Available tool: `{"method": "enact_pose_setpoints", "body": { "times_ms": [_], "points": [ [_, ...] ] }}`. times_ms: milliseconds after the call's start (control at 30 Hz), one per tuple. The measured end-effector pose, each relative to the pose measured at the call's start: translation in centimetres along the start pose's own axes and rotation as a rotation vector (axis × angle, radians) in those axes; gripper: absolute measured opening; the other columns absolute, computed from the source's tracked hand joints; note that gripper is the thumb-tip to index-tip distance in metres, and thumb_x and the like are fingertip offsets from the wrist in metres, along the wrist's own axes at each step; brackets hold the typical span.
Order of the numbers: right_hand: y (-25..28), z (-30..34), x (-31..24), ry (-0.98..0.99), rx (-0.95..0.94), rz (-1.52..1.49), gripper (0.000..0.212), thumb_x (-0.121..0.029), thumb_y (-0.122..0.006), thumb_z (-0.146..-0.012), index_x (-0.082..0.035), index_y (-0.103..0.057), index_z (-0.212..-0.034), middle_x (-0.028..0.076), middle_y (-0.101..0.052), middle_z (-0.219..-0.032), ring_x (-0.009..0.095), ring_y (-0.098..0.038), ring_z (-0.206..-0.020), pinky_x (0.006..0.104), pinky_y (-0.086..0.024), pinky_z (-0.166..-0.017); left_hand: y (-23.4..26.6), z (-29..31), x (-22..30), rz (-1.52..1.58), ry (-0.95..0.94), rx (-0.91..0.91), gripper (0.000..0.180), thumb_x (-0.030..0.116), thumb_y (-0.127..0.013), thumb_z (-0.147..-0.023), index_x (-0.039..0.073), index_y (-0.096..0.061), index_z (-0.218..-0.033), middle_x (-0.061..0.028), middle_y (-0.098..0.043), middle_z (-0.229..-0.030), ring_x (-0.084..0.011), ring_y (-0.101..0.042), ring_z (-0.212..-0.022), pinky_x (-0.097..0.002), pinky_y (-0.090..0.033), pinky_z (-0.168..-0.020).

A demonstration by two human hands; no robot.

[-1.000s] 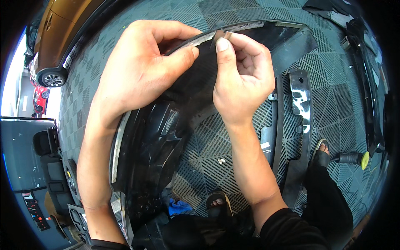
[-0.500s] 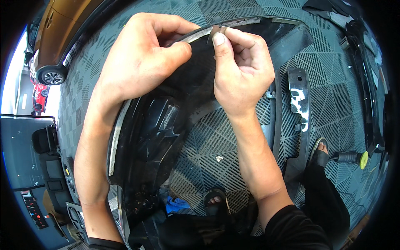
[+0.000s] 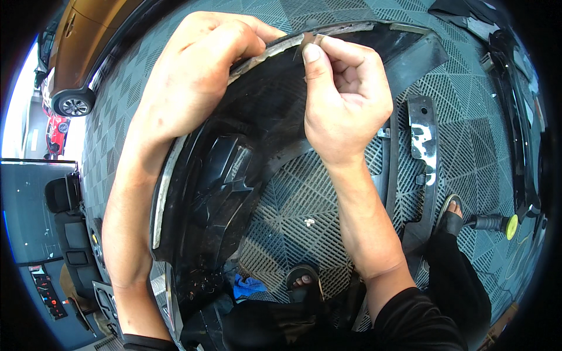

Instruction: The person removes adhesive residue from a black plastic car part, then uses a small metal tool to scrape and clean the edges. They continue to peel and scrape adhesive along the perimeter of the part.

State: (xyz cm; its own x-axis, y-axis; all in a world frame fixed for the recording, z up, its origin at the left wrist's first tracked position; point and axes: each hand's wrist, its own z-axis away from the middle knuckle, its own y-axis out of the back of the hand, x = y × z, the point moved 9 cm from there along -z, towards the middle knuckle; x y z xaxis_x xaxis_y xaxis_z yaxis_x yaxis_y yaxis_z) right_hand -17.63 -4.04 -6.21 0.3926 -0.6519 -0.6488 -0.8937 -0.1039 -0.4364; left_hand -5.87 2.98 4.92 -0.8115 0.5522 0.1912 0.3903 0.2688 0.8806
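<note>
A curved black plastic car bumper panel (image 3: 263,111) arches before me, with a strip of whitish, worn adhesive residue (image 3: 280,49) along its inner rim. My left hand (image 3: 190,76) is closed over the rim at upper left, thumb bent beside it and other fingertips hidden behind the edge. To its right, my right hand (image 3: 348,96) pinches a small, thin brown piece (image 3: 308,40) between thumb and forefinger, against the rim. What that piece is made of is too small to tell.
Beneath lies a grey grid-tile floor (image 3: 468,140). A black bracket-like strip (image 3: 422,158), a polisher-like tool with a yellow disc (image 3: 511,227) and a blue cloth (image 3: 249,286) lie on it. A gold car (image 3: 93,35) stands at upper left, a black car seat (image 3: 73,228) at left.
My left thumb has lifted and drawn in toward the rim, uncovering more of the whitish strip. My right hand has shifted slightly right, still pinching the brown piece.
</note>
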Motion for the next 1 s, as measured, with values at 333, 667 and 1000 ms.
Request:
{"method": "enact_pose_setpoints", "body": {
  "times_ms": [333,667,1000],
  "points": [
    [-0.6,0.5,-0.5,0.001,-0.113,0.084,0.016,0.005,-0.07,-0.094,0.005,-0.063,-0.107,0.009,-0.071,-0.095,0.01,-0.067,-0.083,0.0216,-0.056,-0.077,0.4,0.5,0.6,-0.247,-0.017,0.022,0.022,-0.005,-0.075,-0.083,0.003,-0.063,-0.099,-0.0139,-0.073,-0.115,-0.0253,-0.068,-0.101,-0.0339,-0.056,-0.088],
    [-0.2,1.0,0.1,-0.073,0.067,-0.01,0.013,0.005,-0.077,-0.084,0.002,-0.07,-0.094,0.008,-0.066,-0.086,0.012,-0.063,-0.066,0.024,-0.052,-0.059,-1.0,0.2,-2.1,0.404,0.529,0.037,0.025,0.01,-0.054,-0.091,-0.007,-0.072,-0.097,-0.0112,-0.074,-0.103,-0.0144,-0.066,-0.088,-0.0273,-0.052,-0.082],
    [-0.1,1.2,0.2,-0.055,0.081,-0.009,0.012,0.006,-0.076,-0.083,0.001,-0.07,-0.092,0.007,-0.064,-0.084,0.011,-0.062,-0.063,0.0242,-0.05,-0.056,-1.8,0.7,-3.4,0.429,0.656,-0.032,0.043,0.022,-0.047,-0.093,-0.005,-0.073,-0.113,-0.0141,-0.076,-0.097,-0.0166,-0.07,-0.083,-0.0277,-0.055,-0.085]
  ]
}}
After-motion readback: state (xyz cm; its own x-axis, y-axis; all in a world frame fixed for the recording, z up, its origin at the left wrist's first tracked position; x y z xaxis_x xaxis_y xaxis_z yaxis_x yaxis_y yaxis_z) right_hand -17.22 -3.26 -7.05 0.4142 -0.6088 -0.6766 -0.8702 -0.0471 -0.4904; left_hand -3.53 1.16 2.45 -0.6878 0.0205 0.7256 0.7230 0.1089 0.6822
